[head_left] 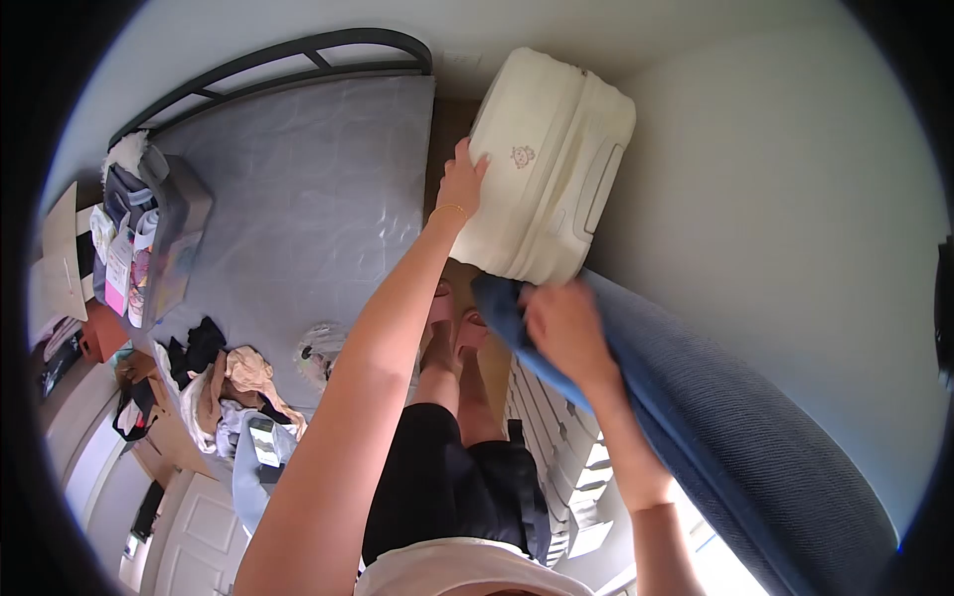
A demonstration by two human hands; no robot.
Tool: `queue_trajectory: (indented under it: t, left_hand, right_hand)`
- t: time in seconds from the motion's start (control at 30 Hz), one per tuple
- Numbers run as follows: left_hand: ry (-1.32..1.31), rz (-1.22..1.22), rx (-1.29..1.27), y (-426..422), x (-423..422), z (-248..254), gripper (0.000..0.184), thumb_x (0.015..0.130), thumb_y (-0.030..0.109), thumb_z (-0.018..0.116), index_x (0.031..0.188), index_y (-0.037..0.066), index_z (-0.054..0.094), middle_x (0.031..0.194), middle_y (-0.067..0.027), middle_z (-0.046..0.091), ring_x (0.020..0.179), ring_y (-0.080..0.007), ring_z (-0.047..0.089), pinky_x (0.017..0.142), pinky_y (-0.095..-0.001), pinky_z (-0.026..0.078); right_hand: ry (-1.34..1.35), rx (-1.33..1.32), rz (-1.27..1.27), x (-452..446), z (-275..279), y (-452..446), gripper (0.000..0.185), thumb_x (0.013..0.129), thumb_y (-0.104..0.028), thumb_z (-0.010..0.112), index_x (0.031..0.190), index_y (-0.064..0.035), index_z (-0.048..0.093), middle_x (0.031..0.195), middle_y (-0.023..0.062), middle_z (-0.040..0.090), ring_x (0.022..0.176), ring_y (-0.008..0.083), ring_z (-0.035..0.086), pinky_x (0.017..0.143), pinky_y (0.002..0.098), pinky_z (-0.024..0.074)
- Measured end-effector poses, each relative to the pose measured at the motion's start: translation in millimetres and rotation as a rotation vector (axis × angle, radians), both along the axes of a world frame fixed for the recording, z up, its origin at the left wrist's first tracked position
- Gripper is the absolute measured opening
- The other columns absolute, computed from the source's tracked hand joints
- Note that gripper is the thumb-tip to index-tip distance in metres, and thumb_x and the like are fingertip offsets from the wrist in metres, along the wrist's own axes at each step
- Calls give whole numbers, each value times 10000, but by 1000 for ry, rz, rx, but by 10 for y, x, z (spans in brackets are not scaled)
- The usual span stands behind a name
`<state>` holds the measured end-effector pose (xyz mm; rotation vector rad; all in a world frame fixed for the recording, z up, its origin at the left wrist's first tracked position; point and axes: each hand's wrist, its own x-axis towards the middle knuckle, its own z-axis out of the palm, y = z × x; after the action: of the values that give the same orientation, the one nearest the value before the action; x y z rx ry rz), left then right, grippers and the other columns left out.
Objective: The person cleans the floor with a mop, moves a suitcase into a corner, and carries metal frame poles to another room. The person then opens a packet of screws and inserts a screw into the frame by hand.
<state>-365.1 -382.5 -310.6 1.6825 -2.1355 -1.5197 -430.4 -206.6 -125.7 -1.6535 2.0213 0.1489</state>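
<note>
One cream hard-shell suitcase, long axis running away from the wearer, sits between mattress and wall. Left hand, nearer, lies open against its left side; blurred right hand meets the blue curtain, its closure indeterminable.

Spreading broad across the upper left: a wide mattress sheathed in shiny grey plastic. Carrying an open, translucent grey plastic bin at its left edge, a tumbled heap of black, tan and white clothes lower left, a crumpled clear plastic bag nearer centre. Mid-frame, brown floor beneath pink slippers.
</note>
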Motion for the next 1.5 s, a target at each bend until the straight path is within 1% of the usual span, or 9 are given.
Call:
queue_trajectory:
  t: [0.07,0.1,0.2,0.3,0.53,0.73,0.9,1.27,1.5]
  left_hand:
    - [-12,-36,5,7,-4,20,452,872,363,347,1246,155,200,1068,-270,431,906,-423,494,792,-443,411]
    - [-6,-33,-2,-7,-4,-2,444,875,360,341,1244,153,206,1056,-269,436,893,-418,503,786,-441,414]
    - [40,-14,-10,-17,-28,-97,442,874,360,338,1241,146,216,1044,-270,444,889,-415,508,783,-441,416]
    - [47,13,-14,-12,-69,-59,452,869,369,347,1239,140,226,1047,-274,446,904,-418,502,791,-442,412]
    - [3,60,34,50,-199,43,467,869,390,335,1238,116,250,1052,-258,473,977,-393,464,852,-434,363]
    - [14,36,40,57,-363,-21,478,861,395,350,1239,135,217,1088,-283,422,941,-442,476,801,-460,406]
    - [24,36,53,107,-538,-38,482,861,388,359,1240,129,213,1097,-283,417,951,-440,471,808,-455,403]
    - [-14,239,57,749,-730,116,473,856,351,392,1242,133,228,1069,-242,441,952,-397,468,782,-447,404]
    - [5,299,-110,900,-769,180,416,874,304,363,1213,77,281,1135,-218,430,961,-389,472,783,-441,412]
  right_hand:
    - [477,-142,-117,-230,-323,20,403,730,-227,542,1073,-21,495,1067,130,499,921,316,506,816,453,371]
    - [479,-140,-128,-276,-472,76,403,730,-227,542,1073,-21,495,1067,130,499,921,316,506,816,453,371]
    - [346,690,-523,-248,-910,360,431,751,-239,517,1122,-23,472,1121,146,488,958,316,515,748,488,416]
    - [86,828,-170,-63,-878,506,290,754,-183,491,1003,-70,587,1055,145,553,916,293,564,695,473,458]
    - [112,659,-77,130,-800,361,221,772,-219,488,854,-81,640,866,86,625,795,254,607,646,416,482]
    - [258,360,-615,-104,-1156,286,457,748,-361,570,934,37,442,905,181,543,788,302,587,618,375,490]
    - [160,170,-901,-347,-1454,204,612,586,-246,750,903,15,297,883,241,510,779,331,575,629,339,506]
    - [311,208,-942,-655,-1578,648,360,732,-58,580,939,33,299,844,230,560,689,326,599,566,333,512]
    - [284,53,-963,-604,-1541,666,449,688,-56,625,927,40,258,816,277,551,763,389,565,680,397,485]
